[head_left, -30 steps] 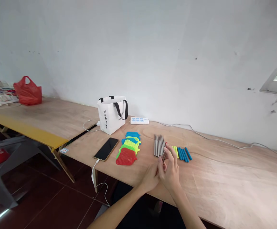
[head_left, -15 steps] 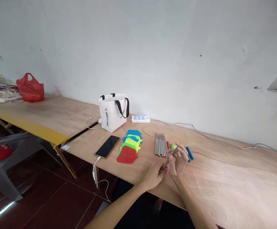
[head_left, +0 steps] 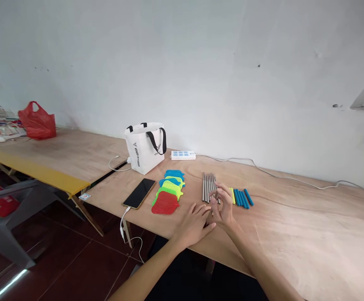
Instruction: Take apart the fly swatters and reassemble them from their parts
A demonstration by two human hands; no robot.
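My right hand (head_left: 223,204) is curled, fingertips pinched on a thin metal rod (head_left: 214,201) just in front of a row of several grey metal rods (head_left: 208,187) lying on the plywood table (head_left: 295,225). My left hand (head_left: 195,223) lies beside it with fingers stretched toward the right palm, near the rod's lower end, which is hidden. Right of the hands lie a yellow sleeve (head_left: 232,195) and several blue sleeves (head_left: 243,197). To the left sits an overlapping pile of mesh swatter heads: red (head_left: 165,205), yellow-green (head_left: 170,190), blue (head_left: 173,174).
A phone (head_left: 139,193) on a white cable lies left of the mesh pile. Behind stand a white tote bag (head_left: 144,146) and a power strip (head_left: 183,155) with a cord along the wall. A red plastic bag (head_left: 37,121) sits far left, past a yellow bench (head_left: 40,173).
The rod, held slanted between both hands, has been brought closer to the row of rods. My left fingers have spread flatter and my right hand has curled over the rod.
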